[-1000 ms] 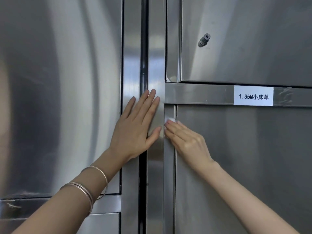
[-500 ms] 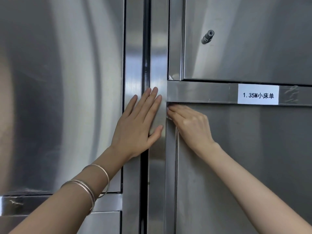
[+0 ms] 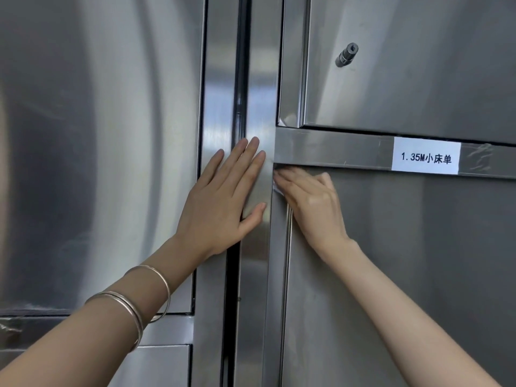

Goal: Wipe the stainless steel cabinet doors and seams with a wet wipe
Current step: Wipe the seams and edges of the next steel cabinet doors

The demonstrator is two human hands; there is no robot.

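Stainless steel lower-right cabinet door [image 3: 391, 275] is mid-wipe: right hand [image 3: 310, 202] presses a white wet wipe [image 3: 277, 187] into its top-left seam corner, flat empty left hand [image 3: 220, 202] braces, remaining doors seemingly pending.

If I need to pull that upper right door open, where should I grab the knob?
Pinch the knob around its short cylindrical stem, coming straight at the upper right door from the front; it juts out alone, clear of both hands.

white label [image 3: 425, 158] "1.35M小床单", on crossbar [image 3: 335, 148]
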